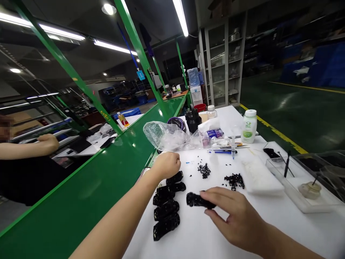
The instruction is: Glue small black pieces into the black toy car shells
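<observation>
Between the thumb and fingers of my right hand (234, 214) is a black car-shaped part (196, 200), held just above the white table (199, 233). My left hand (167, 164) is closed at the far end of a row of similar black car-shaped parts (166, 210); whatever its fingers hold, if anything, is hidden. Several of those parts lie side by side on the left of the table. Two piles of tiny black pieces, one in the middle (204, 170) and one further right (235, 181), lie beyond my right hand.
Plastic bags (172, 138), a black bottle (193, 120), a white bottle (249, 126) and a blue pen (222, 151) lie or stand at the back. A foam block (260, 176) and clear tray (304, 201) are right. Past the green partition (107, 187) is a person's arm (29, 147).
</observation>
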Demonstrator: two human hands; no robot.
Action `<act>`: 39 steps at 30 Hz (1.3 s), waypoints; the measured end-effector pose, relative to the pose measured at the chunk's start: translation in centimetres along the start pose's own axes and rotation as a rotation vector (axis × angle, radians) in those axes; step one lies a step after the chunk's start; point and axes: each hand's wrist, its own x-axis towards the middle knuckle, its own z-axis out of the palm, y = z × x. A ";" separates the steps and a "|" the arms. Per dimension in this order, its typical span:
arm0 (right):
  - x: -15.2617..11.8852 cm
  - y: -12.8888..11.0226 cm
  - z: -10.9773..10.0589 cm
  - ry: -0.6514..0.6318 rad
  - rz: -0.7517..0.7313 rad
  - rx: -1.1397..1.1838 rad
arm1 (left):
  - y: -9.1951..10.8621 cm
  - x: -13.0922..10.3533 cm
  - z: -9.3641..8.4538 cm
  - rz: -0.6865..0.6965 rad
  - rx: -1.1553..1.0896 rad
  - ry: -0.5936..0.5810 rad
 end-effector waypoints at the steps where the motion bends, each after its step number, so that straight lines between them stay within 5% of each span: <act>1: 0.0 -0.1 0.1 -0.039 -0.004 0.010 | 0.4 0.6 0.3 0.045 0.007 -0.023; 5: 0.1 0.0 0.2 -0.111 -0.005 0.058 | 1.2 2.5 1.3 0.227 0.014 -0.154; 9: 0.4 0.0 0.1 -0.117 0.019 0.070 | 1.3 3.8 2.0 0.270 0.007 -0.211; 17: 0.6 -0.4 0.0 -0.108 0.025 0.050 | 1.8 3.6 1.9 0.266 -0.035 -0.063; 25: 0.7 -0.7 -0.2 -0.105 0.009 0.024 | 1.7 1.0 -1.4 0.168 -0.117 0.151; 39: 0.4 -0.7 -0.5 -0.251 -0.010 0.060 | 2.0 -0.4 -2.1 0.194 -0.191 0.030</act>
